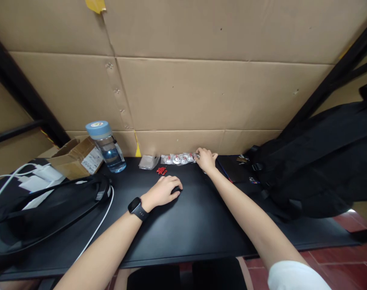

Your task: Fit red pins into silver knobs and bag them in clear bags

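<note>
My left hand point(163, 191) rests on the black tabletop with its fingers curled. A dark patch shows between thumb and fingertips; whether it is an object or shadow I cannot make out. Just beyond it lies a small pile of red pieces point(161, 171). My right hand point(205, 160) reaches to the right end of a row of small clear plastic packets point(177, 159) with silvery round contents and red bits. Its thumb and forefinger are closed at the end packet, partly hiding it. A stack of clear plastic bags point(147, 162) lies left of the row.
At left stand a water bottle point(106, 147) with a blue lid, an open cardboard box point(76, 158) and a black bag point(50, 209) with white cables. A black backpack point(316, 161) and a dark flat item point(232, 168) sit at right. Behind rises a cardboard wall point(183, 96).
</note>
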`<state>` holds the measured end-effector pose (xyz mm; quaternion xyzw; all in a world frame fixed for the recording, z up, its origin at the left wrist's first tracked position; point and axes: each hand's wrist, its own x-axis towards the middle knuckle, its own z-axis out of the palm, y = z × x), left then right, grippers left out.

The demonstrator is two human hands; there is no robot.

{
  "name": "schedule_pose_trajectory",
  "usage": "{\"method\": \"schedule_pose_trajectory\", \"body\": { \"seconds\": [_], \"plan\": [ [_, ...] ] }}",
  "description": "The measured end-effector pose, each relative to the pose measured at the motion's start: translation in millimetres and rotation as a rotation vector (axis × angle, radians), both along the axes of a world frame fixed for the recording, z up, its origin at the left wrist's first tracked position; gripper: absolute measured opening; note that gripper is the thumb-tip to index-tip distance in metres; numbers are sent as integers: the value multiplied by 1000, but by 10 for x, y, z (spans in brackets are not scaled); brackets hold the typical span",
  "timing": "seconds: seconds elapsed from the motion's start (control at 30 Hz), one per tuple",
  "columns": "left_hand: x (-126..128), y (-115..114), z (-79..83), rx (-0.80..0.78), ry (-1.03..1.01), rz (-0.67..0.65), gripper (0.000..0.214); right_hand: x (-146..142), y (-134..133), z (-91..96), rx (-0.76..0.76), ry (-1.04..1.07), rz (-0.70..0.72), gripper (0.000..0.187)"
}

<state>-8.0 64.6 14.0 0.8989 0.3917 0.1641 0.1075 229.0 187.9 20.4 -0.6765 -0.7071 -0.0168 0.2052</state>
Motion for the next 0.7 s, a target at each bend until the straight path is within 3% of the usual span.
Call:
{"method": "schedule_pose_trajectory", "body": {
  "seconds": [0.07, 0.17, 0.23, 0.37, 0.53, 0.7],
  "plan": [
    [-30, 16, 43, 66, 22, 128, 13, 61, -69, 22, -10, -39, 43, 17],
    [-132, 69, 113, 245, 30, 458, 12, 195, -229, 35, -56, -118, 153, 20],
    [-217, 119, 127, 348, 13, 571, 13, 293, -364, 25, -90, -185, 231, 26],
    [-307, 205, 44, 392, -5, 545, 10, 451, -592, -3, -133, -216, 290, 33],
    [-241, 243, -77, 352, -12, 521, 13, 510, -662, -29, -169, -192, 323, 37],
    [-212, 248, -93, 368, 42, 533, 17, 489, -641, -53, -136, -177, 199, 38]
  ]
}}
